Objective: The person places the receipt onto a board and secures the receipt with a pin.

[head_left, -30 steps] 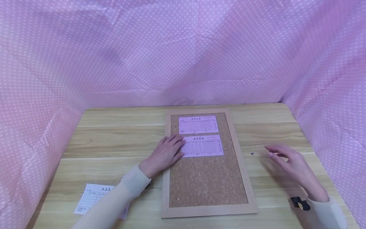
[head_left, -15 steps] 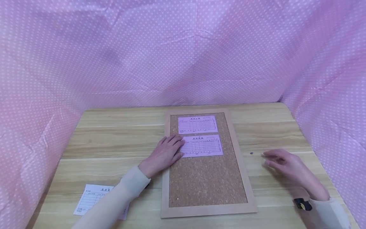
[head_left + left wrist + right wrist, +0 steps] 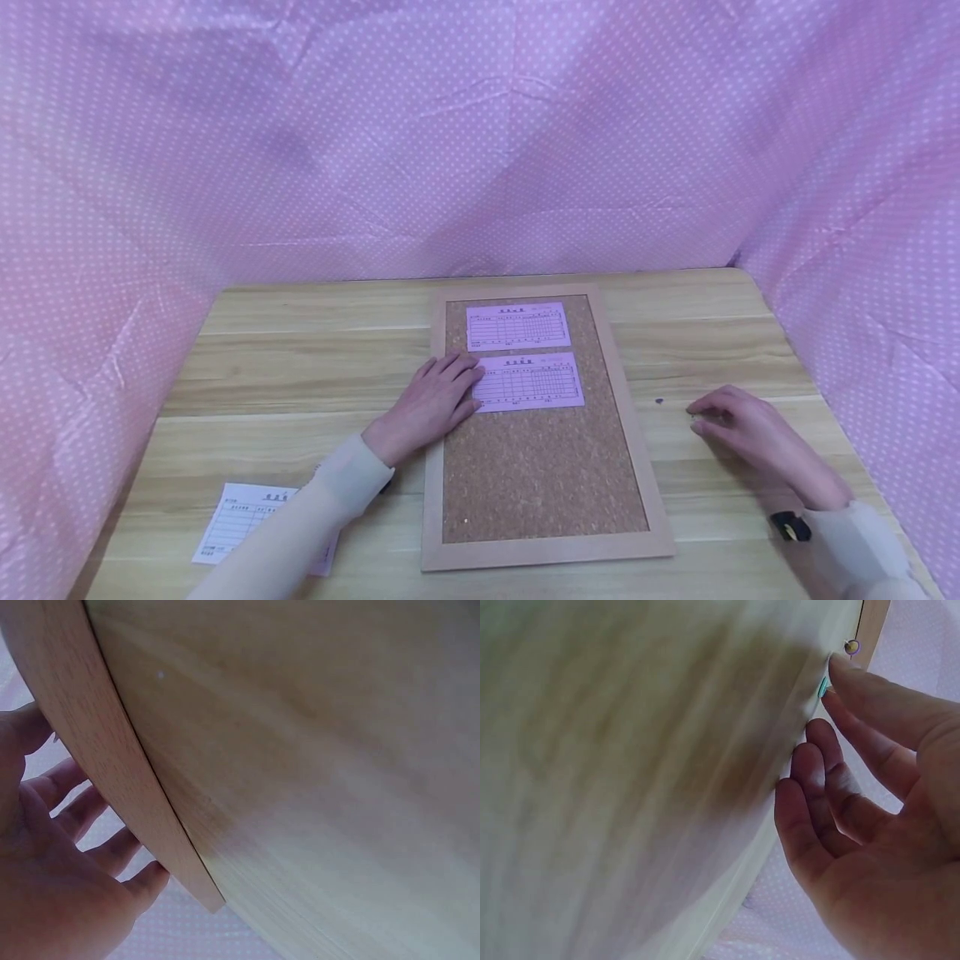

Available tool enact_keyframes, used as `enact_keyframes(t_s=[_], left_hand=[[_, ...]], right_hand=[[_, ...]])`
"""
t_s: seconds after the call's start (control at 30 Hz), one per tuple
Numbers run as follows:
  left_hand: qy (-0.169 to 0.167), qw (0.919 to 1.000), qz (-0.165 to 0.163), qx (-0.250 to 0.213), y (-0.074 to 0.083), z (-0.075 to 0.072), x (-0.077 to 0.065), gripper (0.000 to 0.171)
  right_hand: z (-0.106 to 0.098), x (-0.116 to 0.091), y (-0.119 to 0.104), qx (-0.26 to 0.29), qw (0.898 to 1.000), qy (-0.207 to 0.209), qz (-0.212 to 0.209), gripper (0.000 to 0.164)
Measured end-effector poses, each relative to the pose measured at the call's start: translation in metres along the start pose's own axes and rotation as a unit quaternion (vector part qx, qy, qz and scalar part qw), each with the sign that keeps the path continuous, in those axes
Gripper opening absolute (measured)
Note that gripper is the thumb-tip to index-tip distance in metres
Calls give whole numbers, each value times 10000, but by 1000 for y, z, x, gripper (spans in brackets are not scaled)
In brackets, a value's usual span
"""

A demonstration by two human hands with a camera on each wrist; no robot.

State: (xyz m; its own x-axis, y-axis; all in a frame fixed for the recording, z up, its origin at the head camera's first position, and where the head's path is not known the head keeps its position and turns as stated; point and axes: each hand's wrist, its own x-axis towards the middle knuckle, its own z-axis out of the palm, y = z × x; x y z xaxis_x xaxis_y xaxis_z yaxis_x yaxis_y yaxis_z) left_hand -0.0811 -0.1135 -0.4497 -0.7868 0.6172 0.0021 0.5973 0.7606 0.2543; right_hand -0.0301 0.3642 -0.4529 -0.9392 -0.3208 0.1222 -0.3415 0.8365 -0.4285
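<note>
In the head view, my left hand (image 3: 429, 403) lies across the left frame of a cork board (image 3: 543, 475), its fingertips pressing the left edge of the lower pink form slip (image 3: 531, 383). A second pink slip (image 3: 519, 326) lies above it on the cork. To the right of the board, my right hand (image 3: 761, 437) is low over the tabletop, thumb and forefinger brought together. In the right wrist view, a small green thumbtack (image 3: 823, 687) sits between those fingertips, and the other fingers are bent. A purple thumbtack (image 3: 659, 401) lies on the table just left of the right fingertips.
More form slips (image 3: 243, 521) lie at the front left, partly hidden under the left forearm. The wooden table (image 3: 300, 350) is enclosed by pink dotted cloth (image 3: 480, 150) at the back and sides. A tiny bright spot (image 3: 466, 521) shows near the board's lower left corner.
My right hand has come down and slightly left, its thumb and forefinger now at the green thumbtack. The left hand keeps its place on the slip.
</note>
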Motion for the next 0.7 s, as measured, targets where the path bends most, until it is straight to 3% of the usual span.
enact_keyframes(t_s=[0.57, 0.7], left_hand=[[-26, 10000, -4, 63, 0, 0, 1, 50], [3, 10000, 16, 59, 0, 0, 1, 50]], right_hand=[[-1, 5, 1, 182, 9998, -82, -15, 22], [-5, 5, -3, 253, 9993, -105, 240, 17]])
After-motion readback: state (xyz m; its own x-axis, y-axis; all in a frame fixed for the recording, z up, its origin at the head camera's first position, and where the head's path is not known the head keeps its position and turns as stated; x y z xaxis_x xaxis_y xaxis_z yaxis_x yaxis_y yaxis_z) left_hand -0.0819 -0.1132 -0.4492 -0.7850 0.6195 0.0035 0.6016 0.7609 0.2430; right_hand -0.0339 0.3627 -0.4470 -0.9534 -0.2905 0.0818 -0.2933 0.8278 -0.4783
